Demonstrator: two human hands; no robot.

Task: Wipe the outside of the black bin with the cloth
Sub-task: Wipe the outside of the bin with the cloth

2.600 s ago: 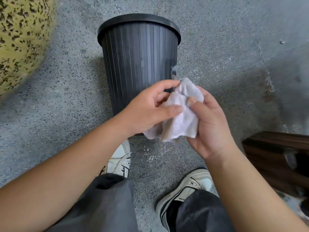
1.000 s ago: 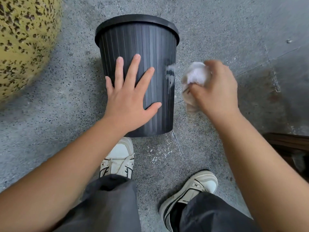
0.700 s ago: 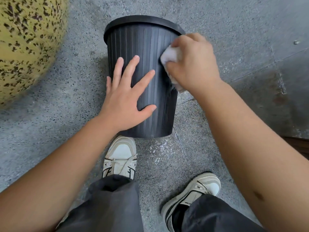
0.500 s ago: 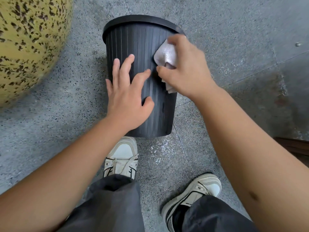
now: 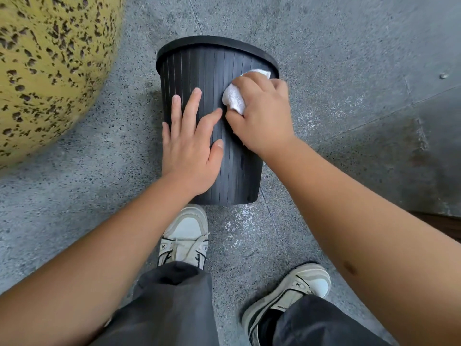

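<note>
Since half a second ago the right hand (image 5: pixel 262 113) has slid its wad a little to the right, up near the rim on the bin's right shoulder, while the left hand (image 5: pixel 190 146) has stayed flat on the ribbed wall. Fingers of the right hand are curled around the white cloth (image 5: pixel 234 97), bunching it and pressing it against the side of the black bin (image 5: pixel 239 166); a corner of the cloth pokes out just under the rim. Left hand lies spread, palm down, fingers fanned toward the far side, thumb pointing right, its forefinger tip close to the right thumb.

Both bare forearms reach in from the near edge. Standing upright on the speckled grey floor (image 5: pixel 336 58), the bin has its base just beyond the left sneaker (image 5: pixel 185 236). To the near right sits the right sneaker (image 5: pixel 291 295), with dark grey trouser legs (image 5: pixel 172 303) over both. At far left bulges a large rounded yellow surface with dark speckles (image 5: pixel 50 66). By the right edge a strip of brown wood (image 5: pixel 446 224) shows.
</note>
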